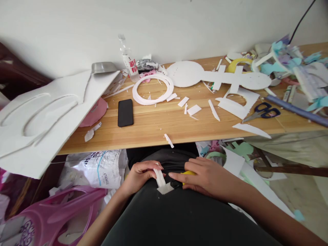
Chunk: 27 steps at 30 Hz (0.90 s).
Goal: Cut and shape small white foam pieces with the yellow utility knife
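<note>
Above my lap, my left hand (142, 175) pinches a narrow white foam strip (160, 177) between thumb and fingers. A small pale flat piece (165, 188) lies at the strip's lower end, against my dark clothing. My right hand (208, 176) is wrapped round a yellow-handled cutter knife (189, 173), index finger stretched along it. The knife's dark front end points left, close to the pale piece; whether its blade touches cannot be made out. Beyond the hands, a thin white foam scrap (169, 140) lies at the table's front edge.
On the wooden table (143, 135) are a black phone (125, 112), white foam rings (135, 93), scissors (263, 111), a plastic bottle (129, 63) and several foam cutouts. A large foam sheet (64, 119) overhangs at left. Below stands a pink plastic chair (53, 208).
</note>
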{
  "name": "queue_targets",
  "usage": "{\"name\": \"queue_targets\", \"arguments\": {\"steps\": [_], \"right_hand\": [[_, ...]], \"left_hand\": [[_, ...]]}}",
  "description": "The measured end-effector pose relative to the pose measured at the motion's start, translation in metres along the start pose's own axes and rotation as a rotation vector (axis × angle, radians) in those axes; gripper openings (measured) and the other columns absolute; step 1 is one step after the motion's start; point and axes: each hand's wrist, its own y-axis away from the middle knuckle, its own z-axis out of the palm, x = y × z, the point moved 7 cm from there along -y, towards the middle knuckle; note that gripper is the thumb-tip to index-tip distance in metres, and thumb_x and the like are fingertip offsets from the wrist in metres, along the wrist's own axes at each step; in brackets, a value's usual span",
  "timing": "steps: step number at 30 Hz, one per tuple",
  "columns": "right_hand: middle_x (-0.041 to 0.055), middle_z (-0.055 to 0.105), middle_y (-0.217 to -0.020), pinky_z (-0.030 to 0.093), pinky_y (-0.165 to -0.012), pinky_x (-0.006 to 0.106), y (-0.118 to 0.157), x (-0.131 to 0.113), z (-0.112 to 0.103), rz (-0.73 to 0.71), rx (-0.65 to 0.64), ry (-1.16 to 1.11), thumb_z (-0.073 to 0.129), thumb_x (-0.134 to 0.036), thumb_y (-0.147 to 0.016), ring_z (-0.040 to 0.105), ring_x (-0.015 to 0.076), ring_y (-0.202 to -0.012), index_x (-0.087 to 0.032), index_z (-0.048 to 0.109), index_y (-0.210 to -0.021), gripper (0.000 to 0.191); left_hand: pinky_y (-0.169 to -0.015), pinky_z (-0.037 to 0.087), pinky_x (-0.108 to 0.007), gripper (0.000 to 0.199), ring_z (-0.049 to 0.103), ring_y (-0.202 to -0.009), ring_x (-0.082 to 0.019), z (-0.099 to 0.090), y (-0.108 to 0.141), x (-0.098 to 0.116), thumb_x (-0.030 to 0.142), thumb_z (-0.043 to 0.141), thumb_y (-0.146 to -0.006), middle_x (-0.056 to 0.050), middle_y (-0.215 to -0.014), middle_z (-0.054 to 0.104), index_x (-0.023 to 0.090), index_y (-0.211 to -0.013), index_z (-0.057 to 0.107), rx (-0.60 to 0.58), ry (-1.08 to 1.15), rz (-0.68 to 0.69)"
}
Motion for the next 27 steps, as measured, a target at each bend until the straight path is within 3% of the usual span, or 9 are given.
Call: {"name": "queue_targets", "arguments": {"steps": [9,14,22,27], "right_hand": [[0.0008,0.058,-0.083,0.036,-0.066,0.026,0.007,0.005,0.005,0.027,-0.081,-0.073,0.044,-0.038,-0.099,0.051,0.0147,-0.073,-0.034,0.049,-0.138,0.039],[0.0014,0.059,-0.083,0.037,-0.067,0.026,0.013,0.010,0.001,0.029,-0.060,-0.076,0.043,-0.038,-0.100,0.052,0.0146,-0.073,-0.032,0.052,-0.136,0.037],[0.0005,0.056,-0.079,0.034,-0.066,0.027,-0.004,0.004,0.006,-0.002,0.001,0.021,0.045,-0.038,-0.099,0.049,0.0150,-0.071,-0.035,0.046,-0.140,0.041],[0.0016,0.058,-0.083,0.035,-0.067,0.027,-0.002,0.009,0.008,0.001,-0.050,-0.015,0.043,-0.039,-0.100,0.052,0.0158,-0.074,-0.033,0.048,-0.139,0.040]], "left_hand": [[-0.082,0.057,-0.036,0.009,0.070,-0.082,-0.019,-0.003,0.004,-0.006,0.018,0.073,-0.077,-0.006,-0.091,0.068,0.018,-0.087,0.075,0.027,0.026,0.028],[-0.080,0.058,-0.037,0.012,0.070,-0.081,-0.021,-0.002,0.002,-0.011,0.023,0.074,-0.077,-0.008,-0.092,0.069,0.016,-0.087,0.075,0.025,0.056,0.010],[-0.075,0.056,-0.030,0.011,0.067,-0.078,-0.017,0.000,-0.001,0.001,0.023,0.075,-0.076,-0.008,-0.089,0.070,0.017,-0.086,0.076,0.033,-0.005,0.013],[-0.075,0.056,-0.032,0.008,0.069,-0.080,-0.019,0.001,-0.001,0.001,0.021,0.075,-0.076,-0.007,-0.088,0.070,0.017,-0.083,0.075,0.021,0.074,0.002]]}}
